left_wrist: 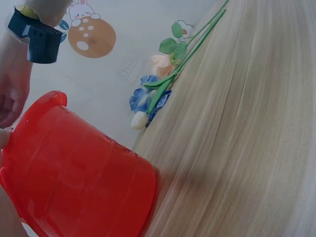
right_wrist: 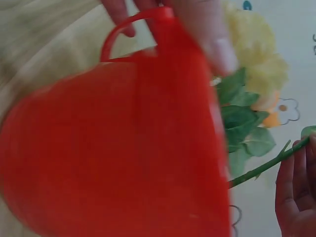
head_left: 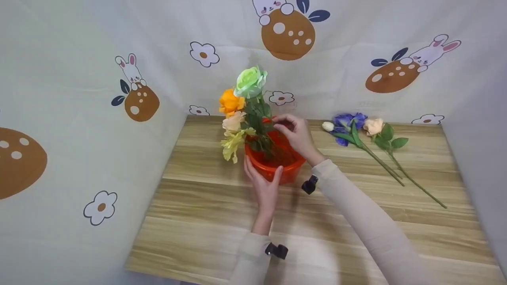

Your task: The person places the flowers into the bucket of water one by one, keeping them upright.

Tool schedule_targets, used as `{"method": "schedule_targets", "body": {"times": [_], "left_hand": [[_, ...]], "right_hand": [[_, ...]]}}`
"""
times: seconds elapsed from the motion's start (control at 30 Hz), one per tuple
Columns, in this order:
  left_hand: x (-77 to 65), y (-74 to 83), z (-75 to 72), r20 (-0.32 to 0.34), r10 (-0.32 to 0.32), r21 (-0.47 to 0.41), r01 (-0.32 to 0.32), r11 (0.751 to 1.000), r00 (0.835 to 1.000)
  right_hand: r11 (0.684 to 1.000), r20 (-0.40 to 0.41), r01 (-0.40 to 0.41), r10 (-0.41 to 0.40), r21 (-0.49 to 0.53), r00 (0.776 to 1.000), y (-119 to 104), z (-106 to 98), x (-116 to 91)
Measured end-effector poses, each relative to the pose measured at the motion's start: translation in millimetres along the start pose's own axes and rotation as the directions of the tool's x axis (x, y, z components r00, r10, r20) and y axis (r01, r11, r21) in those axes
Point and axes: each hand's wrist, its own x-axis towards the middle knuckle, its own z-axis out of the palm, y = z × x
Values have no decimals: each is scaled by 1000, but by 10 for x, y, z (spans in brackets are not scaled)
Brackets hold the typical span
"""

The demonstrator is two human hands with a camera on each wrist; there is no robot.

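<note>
A red plastic bucket (head_left: 291, 174) stands on the table, holding several artificial flowers that lean to its left. Among them are a green rose (head_left: 250, 82), an orange flower (head_left: 231, 102), a pale peach flower (head_left: 233, 121) and a yellow flower (head_left: 233, 144). My left hand (head_left: 264, 186) grips the bucket at its near left rim, thumb toward the front. Over the right part of the opening, my right hand (head_left: 295, 132) pinches a green flower stem (right_wrist: 266, 165) with curled fingers. That stem runs down behind the rim in the right wrist view, where its lower end is hidden.
To the right on the wooden table (head_left: 198, 233) lie a blue-purple flower (head_left: 348, 120), a white tulip bud (head_left: 328, 126) and a peach rose (head_left: 373, 126), their long stems pointing toward the near right. A patterned cloth (head_left: 233, 23) hangs behind and beside the table.
</note>
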Motion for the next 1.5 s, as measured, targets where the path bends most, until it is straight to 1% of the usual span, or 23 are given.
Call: {"method": "schedule_targets", "body": {"times": [0.1, 0.23, 0.33, 0.47, 0.67, 0.87, 0.9, 1.07, 1.1, 1.13, 1.23, 1.5], "left_hand": [[3, 0, -2, -1, 0, 12, 0, 1000, 1000], [0, -2, 1, -6, 14, 27, -14, 1000, 1000], [-4, 6, 0, -9, 24, 45, -24, 999, 1000], [0, 21, -6, -8, 25, 63, -25, 998, 1000], [-6, 30, -4, 4, -6, 51, 6, 999, 1000], [1, 22, 1, 7, -15, 40, 14, 999, 1000], [1, 23, 0, 8, -17, 42, 17, 999, 1000], [-4, 25, -1, 10, -19, 44, 19, 999, 1000], [-4, 25, 0, 10, -15, 45, 15, 999, 1000], [-3, 24, 0, 9, -13, 43, 13, 999, 1000], [-2, 18, -1, 5, -8, 40, 7, 999, 1000], [3, 19, -9, 13, -29, 28, 28, 999, 1000]], "right_hand": [[998, -14, -3, 2, -57, 1000, 90, 59, -19], [990, -11, -10, 8, -142, 1000, 193, 105, -43], [984, 0, -15, 16, -178, 1000, 240, 121, -56], [985, 27, -20, 25, -172, 999, 277, 123, -69], [989, 37, -23, 29, -149, 999, 289, 66, -110], [989, 34, -60, 65, -133, 997, 270, -78, -137], [988, 29, -70, 75, -138, 997, 217, -103, -147], [984, 3, -80, 81, -160, 997, 214, -257, -163], [982, -4, -81, 81, -168, 997, 217, -290, -164], [983, -12, -77, 76, -168, 997, 272, -327, -159], [980, -36, -87, 82, -179, 996, 286, -432, -163], [977, -100, -118, 101, -179, 990, 359, -752, -162]]}}
